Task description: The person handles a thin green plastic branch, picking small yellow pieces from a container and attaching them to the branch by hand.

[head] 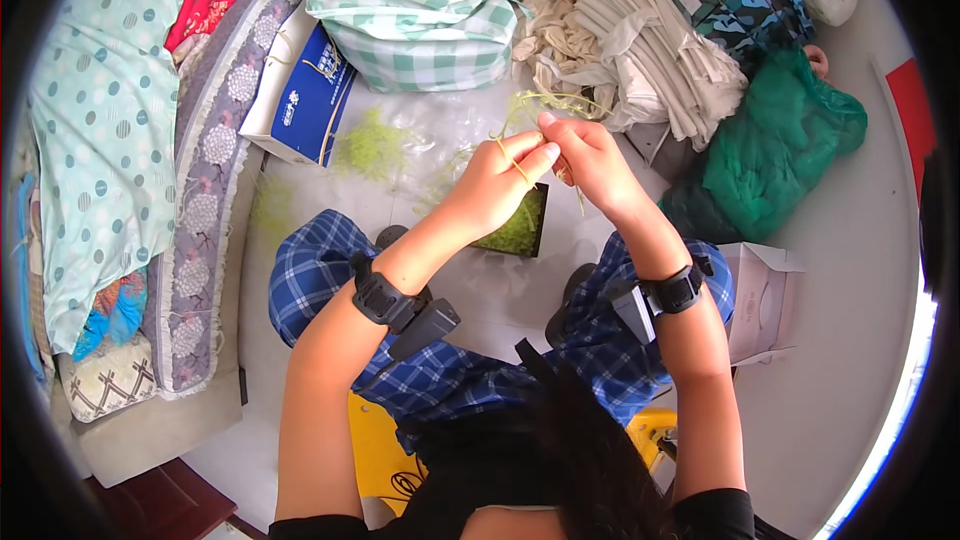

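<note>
My left hand (499,180) and my right hand (592,161) meet at the fingertips in front of me, both pinching a thin yellow-green plant stem (510,157). Leafy sprigs (562,101) of the same plant stick out beyond the fingers, and a strand droops below my right hand. Beneath my hands, on the floor between my feet, stands a black square tray (537,229) holding green plant bits, partly hidden by my left hand. A loose pile of feathery green sprigs (373,142) lies on clear plastic to the left.
A blue and white box (300,97) stands at the left beside a bed. Farther off are a green checked bag (420,30) and folded cream cloth (660,52). A green plastic bag (787,142) and a pale carton (761,304) lie to the right.
</note>
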Available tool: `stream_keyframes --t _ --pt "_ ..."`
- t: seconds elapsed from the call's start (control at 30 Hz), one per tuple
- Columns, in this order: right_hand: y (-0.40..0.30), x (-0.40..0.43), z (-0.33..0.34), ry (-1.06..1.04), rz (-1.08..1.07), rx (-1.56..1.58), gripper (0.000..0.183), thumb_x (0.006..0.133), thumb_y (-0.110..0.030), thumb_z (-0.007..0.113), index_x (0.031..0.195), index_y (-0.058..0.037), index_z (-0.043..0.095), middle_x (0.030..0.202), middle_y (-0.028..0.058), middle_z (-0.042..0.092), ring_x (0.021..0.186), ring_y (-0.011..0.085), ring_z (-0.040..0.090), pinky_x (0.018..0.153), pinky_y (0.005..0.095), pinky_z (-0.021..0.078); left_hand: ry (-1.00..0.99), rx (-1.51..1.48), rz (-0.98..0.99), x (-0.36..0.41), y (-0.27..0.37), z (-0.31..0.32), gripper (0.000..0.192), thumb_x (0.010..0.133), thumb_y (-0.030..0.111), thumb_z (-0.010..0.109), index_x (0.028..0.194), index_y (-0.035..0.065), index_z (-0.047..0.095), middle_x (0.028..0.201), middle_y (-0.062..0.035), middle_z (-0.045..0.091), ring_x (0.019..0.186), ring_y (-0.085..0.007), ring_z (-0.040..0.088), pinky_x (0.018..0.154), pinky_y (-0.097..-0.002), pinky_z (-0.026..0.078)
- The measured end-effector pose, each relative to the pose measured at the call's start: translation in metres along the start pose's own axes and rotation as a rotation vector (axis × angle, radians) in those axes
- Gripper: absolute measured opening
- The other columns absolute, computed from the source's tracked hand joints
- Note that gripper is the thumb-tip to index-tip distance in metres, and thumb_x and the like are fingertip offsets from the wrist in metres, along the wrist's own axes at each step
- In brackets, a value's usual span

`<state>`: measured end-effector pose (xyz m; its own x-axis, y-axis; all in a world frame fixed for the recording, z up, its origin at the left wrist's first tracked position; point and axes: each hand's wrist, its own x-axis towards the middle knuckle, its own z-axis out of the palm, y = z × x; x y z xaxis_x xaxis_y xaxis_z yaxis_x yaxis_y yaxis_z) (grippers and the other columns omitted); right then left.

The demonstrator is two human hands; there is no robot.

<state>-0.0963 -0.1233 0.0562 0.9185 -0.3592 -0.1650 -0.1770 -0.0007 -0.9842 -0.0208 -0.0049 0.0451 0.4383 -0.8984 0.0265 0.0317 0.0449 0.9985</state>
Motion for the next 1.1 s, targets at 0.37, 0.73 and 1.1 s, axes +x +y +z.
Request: stream_keyframes --t 0.37,0.73,1.1 --pt "0.007 -0.002 0.005 -0.149 0.024 -0.013 0.038 0.084 -0.032 0.044 0.061 -0.0037 0.05 0.053 -0.0031 0.04 0.047 0.0055 0.034 0.042 0.0218 0.0265 -0.115 -0.296 -0.288 -0.012 0.001 -0.015 0.029 0.085 0.028 0.044 0.062 0.0099 0.039 0.051 0.007 0.028 0.044 -0.0025 0.024 0.041 -0.0191 0.02" --pt "-0.001 0.01 0.004 -0.078 0.048 -0.027 0.044 0.084 -0.036 0.045 0.053 -0.0044 0.048 0.051 -0.0026 0.043 0.049 0.0052 0.036 0.044 0.0215 0.0285 0.039 0.093 -0.031 -0.007 -0.007 -0.003 0.026 0.083 0.027 0.051 0.085 0.0016 0.057 0.062 0.0035 0.048 0.056 -0.0036 0.042 0.051 -0.0198 0.035" --pt "0.01 0.002 0.012 -0.276 0.091 -0.161 0.038 0.085 -0.032 0.043 0.071 0.0011 0.057 0.055 -0.0023 0.045 0.052 0.0054 0.038 0.047 0.0217 0.0317 0.033 0.021 -0.247 -0.032 -0.023 -0.015 0.023 0.082 0.027 0.05 0.074 0.0059 0.052 0.059 0.0053 0.039 0.048 -0.0028 0.033 0.042 -0.0178 0.026"
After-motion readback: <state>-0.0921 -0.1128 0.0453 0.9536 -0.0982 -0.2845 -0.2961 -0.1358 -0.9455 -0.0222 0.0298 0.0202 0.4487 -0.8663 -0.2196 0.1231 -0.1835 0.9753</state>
